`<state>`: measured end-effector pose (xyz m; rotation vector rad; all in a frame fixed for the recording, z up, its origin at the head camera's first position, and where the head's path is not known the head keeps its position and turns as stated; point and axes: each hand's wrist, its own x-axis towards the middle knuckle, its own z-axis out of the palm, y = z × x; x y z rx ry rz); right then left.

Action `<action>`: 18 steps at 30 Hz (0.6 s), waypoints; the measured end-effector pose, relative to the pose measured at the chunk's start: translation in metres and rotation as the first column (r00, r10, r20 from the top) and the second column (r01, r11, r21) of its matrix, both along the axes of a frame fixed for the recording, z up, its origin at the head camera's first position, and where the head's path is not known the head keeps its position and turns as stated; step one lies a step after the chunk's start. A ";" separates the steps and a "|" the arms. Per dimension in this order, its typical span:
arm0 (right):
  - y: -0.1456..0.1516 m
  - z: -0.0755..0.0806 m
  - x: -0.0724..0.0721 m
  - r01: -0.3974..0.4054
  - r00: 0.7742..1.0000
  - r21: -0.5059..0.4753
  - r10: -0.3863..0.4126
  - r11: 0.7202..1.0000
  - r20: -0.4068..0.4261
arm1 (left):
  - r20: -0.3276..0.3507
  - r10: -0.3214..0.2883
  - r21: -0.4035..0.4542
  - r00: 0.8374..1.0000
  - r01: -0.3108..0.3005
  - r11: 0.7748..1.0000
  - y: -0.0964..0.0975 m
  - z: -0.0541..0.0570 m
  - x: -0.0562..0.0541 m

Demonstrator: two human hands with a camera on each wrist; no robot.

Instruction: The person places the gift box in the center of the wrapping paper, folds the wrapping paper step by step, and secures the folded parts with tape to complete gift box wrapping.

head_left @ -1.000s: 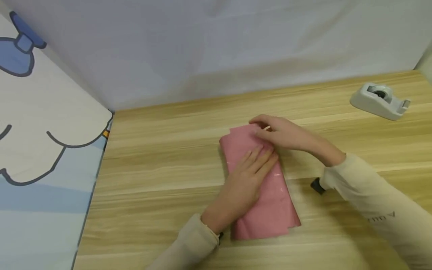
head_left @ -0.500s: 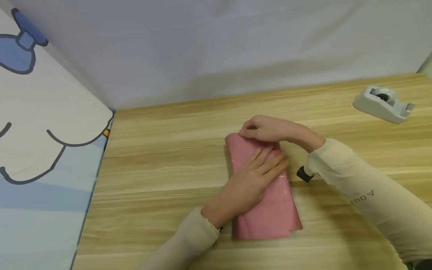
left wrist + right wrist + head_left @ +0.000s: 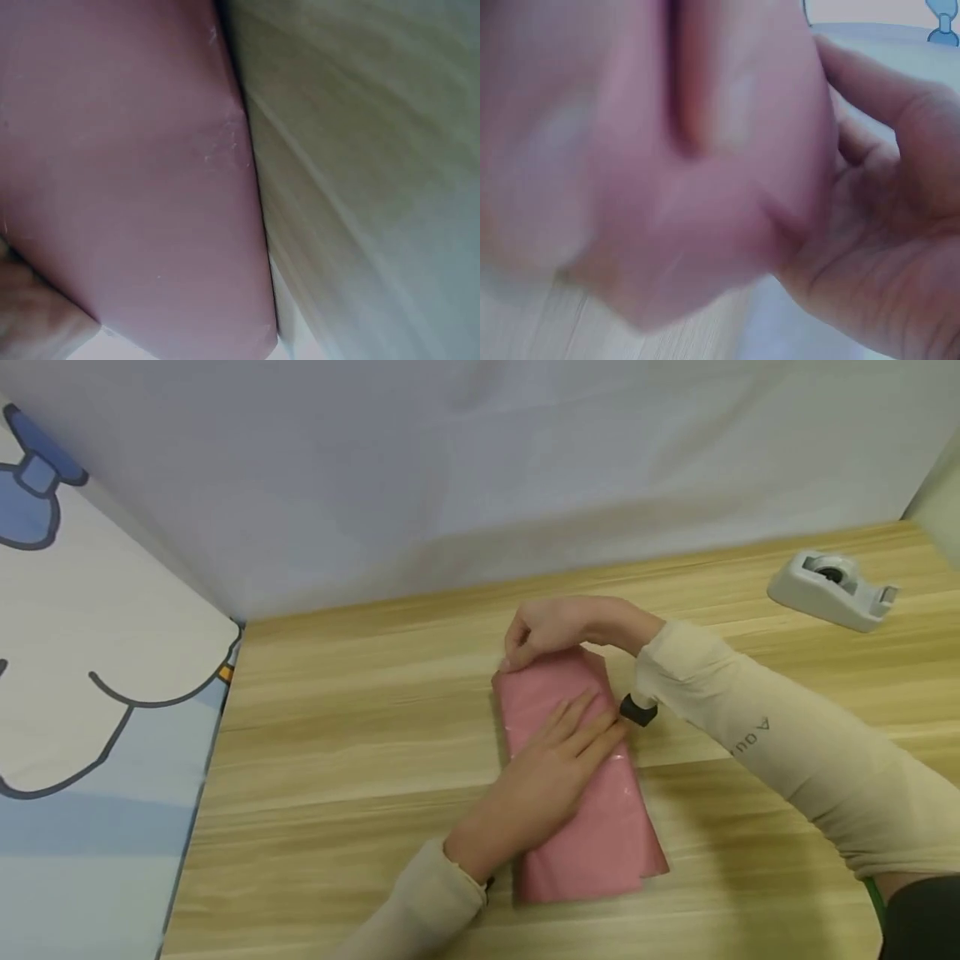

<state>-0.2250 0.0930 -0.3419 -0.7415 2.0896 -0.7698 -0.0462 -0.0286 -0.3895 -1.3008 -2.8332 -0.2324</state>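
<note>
A long folded piece of pink wrapping paper (image 3: 600,847) lies on the wooden table, its far end partly raised. My left hand (image 3: 534,789) rests flat across its middle, fingers straight and pointing to the far right. At the far left corner my right hand (image 3: 551,627) pinches the edge of the paper, wrist bent over the far end. The left wrist view shows the smooth side of the pink paper (image 3: 135,172) close up. In the right wrist view the end of the paper (image 3: 727,202) is blurred beside my right hand (image 3: 885,202). Whatever the paper may enclose is hidden.
A light grey tape dispenser (image 3: 832,589) with a roll in it stands at the back right of the table (image 3: 337,735). A pale cloth (image 3: 375,485) hangs behind the table. On the left is a sheet (image 3: 90,610) with a blue and white cartoon print.
My right hand has moved left along the far end of the wrapping paper, from its right corner to its left corner, and pinches there. My left hand has stayed flat on the paper.
</note>
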 end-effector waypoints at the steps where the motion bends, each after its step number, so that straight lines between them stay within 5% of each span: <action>1: 0.006 0.000 -0.002 0.050 0.999 -0.016 -0.050 0.999 -0.012 | -0.005 0.001 0.002 1.000 0.000 1.000 0.000 0.000 0.000; 3: 0.028 0.001 -0.005 0.178 0.983 -0.065 -0.180 0.982 -0.027 | -0.020 0.000 0.005 1.000 0.000 1.000 0.001 -0.001 0.001; 5: 0.061 0.001 -0.010 0.329 0.941 -0.159 -0.338 0.931 -0.031 | -0.027 0.001 0.013 1.000 -0.001 1.000 0.003 -0.002 0.001; 8: 0.120 0.006 -0.015 0.526 0.832 -0.318 -0.555 0.789 0.000 | -0.040 0.004 0.011 0.999 -0.004 1.000 0.004 -0.002 0.001; 10: 0.163 0.008 -0.016 0.611 0.755 -0.423 -0.653 0.669 0.058 | -0.032 0.009 0.013 0.999 -0.009 1.000 0.004 -0.002 0.002; 12: 0.206 0.008 -0.017 0.665 0.688 -0.497 -0.717 0.558 0.115 | -0.023 0.014 0.011 1.000 -0.014 1.000 0.004 -0.001 0.003; 13: 0.229 0.008 -0.017 0.674 0.664 -0.520 -0.739 0.524 0.115 | -0.016 0.016 0.012 1.000 -0.016 1.000 0.004 -0.001 0.003; 16: 0.298 -0.007 -0.023 0.650 0.610 -0.616 -0.789 0.445 0.073 | -0.004 0.022 0.012 1.000 -0.022 1.000 0.004 -0.001 0.004; 18: 0.334 -0.015 -0.025 0.644 0.548 -0.627 -0.836 0.439 -0.023 | -0.003 0.025 0.015 1.000 -0.025 1.000 0.004 -0.002 0.003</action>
